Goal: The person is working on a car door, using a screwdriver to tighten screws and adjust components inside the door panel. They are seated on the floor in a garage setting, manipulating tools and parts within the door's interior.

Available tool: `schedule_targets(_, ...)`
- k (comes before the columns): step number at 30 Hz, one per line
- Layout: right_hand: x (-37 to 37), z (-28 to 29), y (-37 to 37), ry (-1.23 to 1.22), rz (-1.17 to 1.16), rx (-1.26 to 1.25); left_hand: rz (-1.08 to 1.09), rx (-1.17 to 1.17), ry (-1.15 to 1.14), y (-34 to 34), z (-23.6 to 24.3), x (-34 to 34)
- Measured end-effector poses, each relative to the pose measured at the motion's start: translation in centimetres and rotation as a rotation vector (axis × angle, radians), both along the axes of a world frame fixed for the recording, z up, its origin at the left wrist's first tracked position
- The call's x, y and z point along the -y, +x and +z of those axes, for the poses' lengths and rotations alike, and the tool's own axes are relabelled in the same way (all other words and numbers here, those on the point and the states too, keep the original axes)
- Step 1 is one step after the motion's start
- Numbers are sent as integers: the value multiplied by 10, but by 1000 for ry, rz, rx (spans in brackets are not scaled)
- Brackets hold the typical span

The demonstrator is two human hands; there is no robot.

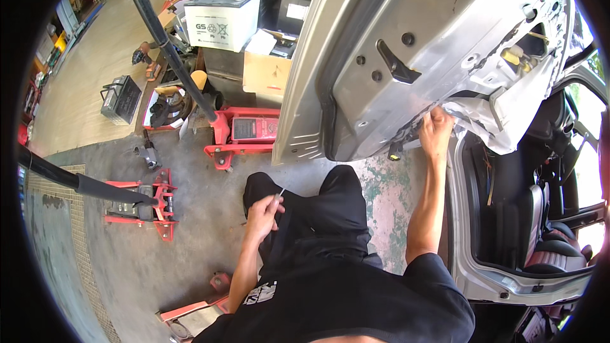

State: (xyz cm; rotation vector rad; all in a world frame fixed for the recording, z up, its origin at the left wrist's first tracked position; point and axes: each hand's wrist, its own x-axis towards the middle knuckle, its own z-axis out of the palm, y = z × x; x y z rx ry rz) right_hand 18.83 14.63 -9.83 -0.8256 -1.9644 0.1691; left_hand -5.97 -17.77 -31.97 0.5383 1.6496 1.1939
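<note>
Over my left thigh, my left hand (pixel 260 218) is closed round a slim tool with a thin metal shaft (pixel 281 193). The shaft points up and away; its grip is hidden in my fingers. My right hand (pixel 436 132) is raised to the bare inner side of a silver car door (pixel 394 25). Its fingers are pinched at the edge of a whitish plastic sheet (pixel 505 121), which hangs partly loose from the door. Black sticky residue lines the panel near that hand. A small dark connector (pixel 395 151) dangles below the door panel, left of my right wrist.
Red floor jacks stand ahead (pixel 254 128) and at left (pixel 143 204), with long black handles. A white car battery (pixel 222 19), a dark battery (pixel 121 100), a cordless drill (pixel 147 61) and boxes lie beyond. At right is the open car body (pixel 464 241) with seats inside.
</note>
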Motion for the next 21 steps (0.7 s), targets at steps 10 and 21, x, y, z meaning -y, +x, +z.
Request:
schedule_targets(10, 21, 4, -6, -195, -11, -504, 19, -627, 714, -31, 222, -52)
schedule_targets(21, 177, 55, -108, -544, 586, -650, -312, -841, 747, -40, 334, -91)
